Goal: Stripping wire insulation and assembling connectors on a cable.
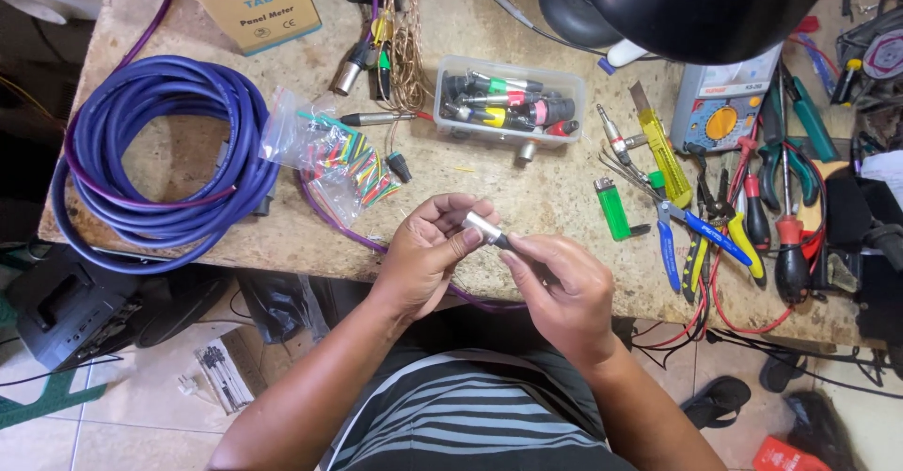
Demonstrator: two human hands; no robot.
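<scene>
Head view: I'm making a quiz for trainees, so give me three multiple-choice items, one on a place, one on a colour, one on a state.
1. Where is the coiled cable?
A. left end of the bench
B. on the floor
C. in the box

2. What colour is the lighter?
A. red
B. green
C. white

3. What state is the clear plastic tub in?
A. lidded
B. empty
C. open, holding connectors

Answers: 1 A, it lies flat on the bench at the left; 2 B, its body is bright green; 3 C, plugs show inside with no lid.
</scene>
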